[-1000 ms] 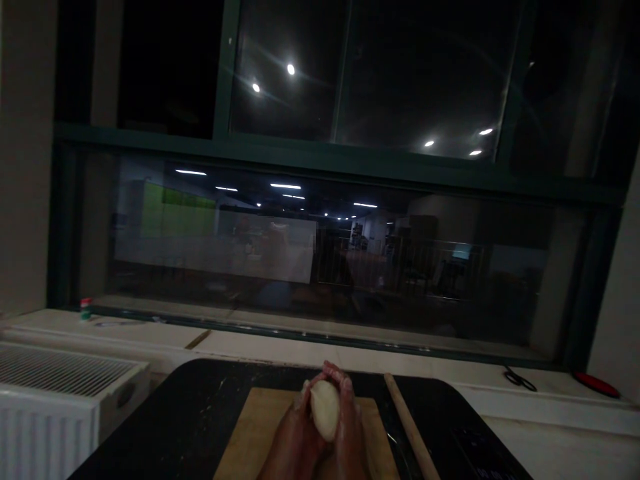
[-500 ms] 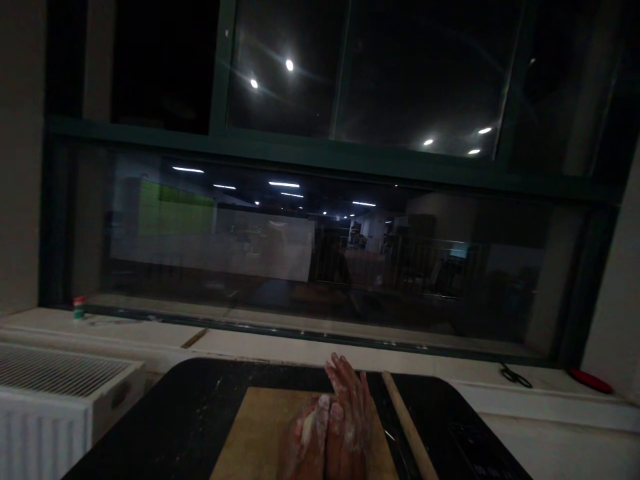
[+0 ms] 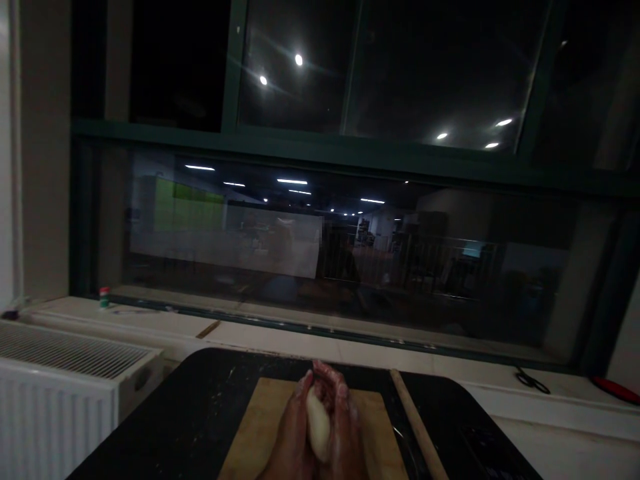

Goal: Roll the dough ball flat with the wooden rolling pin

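A pale, smooth, elongated piece of dough (image 3: 318, 425) lies between my two palms over the wooden board (image 3: 255, 415). My left hand (image 3: 294, 430) is cupped against its left side. From the right, my right hand (image 3: 344, 420) curves around it, fingertips meeting near the top. Whitish flour smears show on the fingers. Right of the board, a wooden rolling pin (image 3: 417, 423) lies lengthwise on the black table (image 3: 200, 400), alongside a dark, shiny object (image 3: 401, 433) that I cannot make out.
Behind the table runs a white windowsill (image 3: 280, 338) below a dark window. Black-handled scissors (image 3: 531, 381) and a red object (image 3: 615, 389) lie on it at right. A small red-and-green container (image 3: 104, 298) stands at left. A white radiator (image 3: 65, 393) flanks the table.
My hands have turned from pressed nearly flat together to cupped, and the dough now shows clearly between them. The view has shifted slightly left.
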`<state>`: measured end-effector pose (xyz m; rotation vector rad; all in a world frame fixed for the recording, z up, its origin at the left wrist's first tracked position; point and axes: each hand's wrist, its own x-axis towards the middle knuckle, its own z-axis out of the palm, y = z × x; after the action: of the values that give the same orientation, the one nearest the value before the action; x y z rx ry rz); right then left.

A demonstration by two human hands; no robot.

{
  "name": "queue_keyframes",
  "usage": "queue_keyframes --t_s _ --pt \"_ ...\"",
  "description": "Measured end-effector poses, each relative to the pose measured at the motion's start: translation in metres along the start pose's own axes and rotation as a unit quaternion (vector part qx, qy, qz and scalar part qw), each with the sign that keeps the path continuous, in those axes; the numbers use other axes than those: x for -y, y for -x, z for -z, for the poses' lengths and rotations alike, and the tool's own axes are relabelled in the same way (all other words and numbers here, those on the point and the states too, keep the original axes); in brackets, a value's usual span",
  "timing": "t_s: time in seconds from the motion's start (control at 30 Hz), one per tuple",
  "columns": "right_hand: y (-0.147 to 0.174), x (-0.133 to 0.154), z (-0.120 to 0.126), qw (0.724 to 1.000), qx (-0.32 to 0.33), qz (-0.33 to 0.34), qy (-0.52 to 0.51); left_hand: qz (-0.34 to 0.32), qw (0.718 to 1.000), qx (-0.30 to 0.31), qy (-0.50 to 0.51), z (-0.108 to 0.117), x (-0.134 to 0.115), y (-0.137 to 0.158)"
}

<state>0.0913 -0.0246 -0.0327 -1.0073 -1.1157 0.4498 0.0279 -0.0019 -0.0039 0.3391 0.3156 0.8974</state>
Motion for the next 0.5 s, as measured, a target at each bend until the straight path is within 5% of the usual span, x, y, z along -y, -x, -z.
queue_keyframes --t_s 0.17,0.33,0.5 --pt "-0.018 0.004 0.023 0.993 -0.098 0.014 0.060 -0.011 0.999 0.032 -0.033 0.005 -0.002 -0.004" --pt "-0.025 0.007 0.037 0.973 -0.104 0.106 0.178 0.034 0.992 0.068 -0.096 0.011 -0.001 0.000" --pt "-0.018 0.007 0.029 0.931 -0.078 0.208 0.290 -0.089 0.982 0.017 -0.164 0.025 0.010 0.007"
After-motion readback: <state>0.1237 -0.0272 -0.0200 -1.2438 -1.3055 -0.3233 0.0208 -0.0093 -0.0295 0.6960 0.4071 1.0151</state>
